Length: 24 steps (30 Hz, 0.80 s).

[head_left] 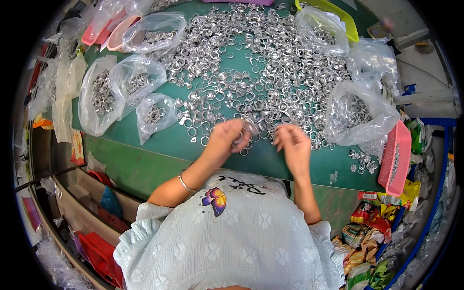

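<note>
A broad heap of silver metal rings [290,72] spreads over the green tabletop [159,147]. At the heap's near edge, my left hand [231,134] is closed, with silver rings showing at its fingers; its fingertips are smeared by motion. A bracelet circles that wrist. My right hand [294,140] hovers a short way to the right, fingers curled down and pinched together beside the near rings. Whether anything sits between those fingertips is hidden. A few loose rings lie just in front of both hands.
Clear plastic bags of rings stand at left [100,96] and right [357,113]. A pink tray [395,159] sits at the right edge, near a small ring cluster [362,162]. A yellow-green tray [350,24] is at the back. Snack packets [372,227] fill a rack at lower right.
</note>
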{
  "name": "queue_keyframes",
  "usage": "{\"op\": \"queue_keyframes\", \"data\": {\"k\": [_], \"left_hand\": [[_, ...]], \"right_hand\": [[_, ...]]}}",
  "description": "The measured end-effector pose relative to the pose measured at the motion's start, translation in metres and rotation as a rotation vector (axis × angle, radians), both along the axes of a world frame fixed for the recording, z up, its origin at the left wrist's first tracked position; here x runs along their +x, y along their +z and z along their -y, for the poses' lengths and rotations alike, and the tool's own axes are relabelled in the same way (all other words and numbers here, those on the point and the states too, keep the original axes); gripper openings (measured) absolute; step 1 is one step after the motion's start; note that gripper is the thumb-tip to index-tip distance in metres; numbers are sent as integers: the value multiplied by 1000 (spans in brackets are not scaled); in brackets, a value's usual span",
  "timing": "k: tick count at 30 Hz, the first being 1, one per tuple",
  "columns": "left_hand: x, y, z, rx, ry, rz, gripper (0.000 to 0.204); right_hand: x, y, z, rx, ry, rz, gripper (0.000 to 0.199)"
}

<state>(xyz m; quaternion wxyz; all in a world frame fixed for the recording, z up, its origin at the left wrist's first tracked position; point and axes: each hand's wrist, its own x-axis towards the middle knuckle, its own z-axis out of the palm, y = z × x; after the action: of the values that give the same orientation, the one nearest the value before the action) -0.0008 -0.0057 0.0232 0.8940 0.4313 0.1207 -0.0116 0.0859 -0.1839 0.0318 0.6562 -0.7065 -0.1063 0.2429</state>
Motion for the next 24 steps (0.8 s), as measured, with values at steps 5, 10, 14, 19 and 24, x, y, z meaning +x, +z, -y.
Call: {"op": "queue_keyframes", "data": {"k": [5, 10, 14, 19, 24], "left_hand": [[3, -2, -26, 200, 9, -50, 25], [10, -3, -28, 269, 208, -149, 21], [21, -10, -38, 315, 335, -103, 31], [30, -8, -40, 413, 341, -112, 30], [38, -7, -47, 481, 370, -76, 29]], "right_hand": [[34, 1, 14, -622, -20, 913, 45], [25, -25, 6, -731, 45, 942, 66], [15, -21, -13, -614, 61, 1024, 66], [-1, -10, -34, -593, 197, 1063, 55], [-16, -13, -50, -482, 439, 1118, 40]]}}
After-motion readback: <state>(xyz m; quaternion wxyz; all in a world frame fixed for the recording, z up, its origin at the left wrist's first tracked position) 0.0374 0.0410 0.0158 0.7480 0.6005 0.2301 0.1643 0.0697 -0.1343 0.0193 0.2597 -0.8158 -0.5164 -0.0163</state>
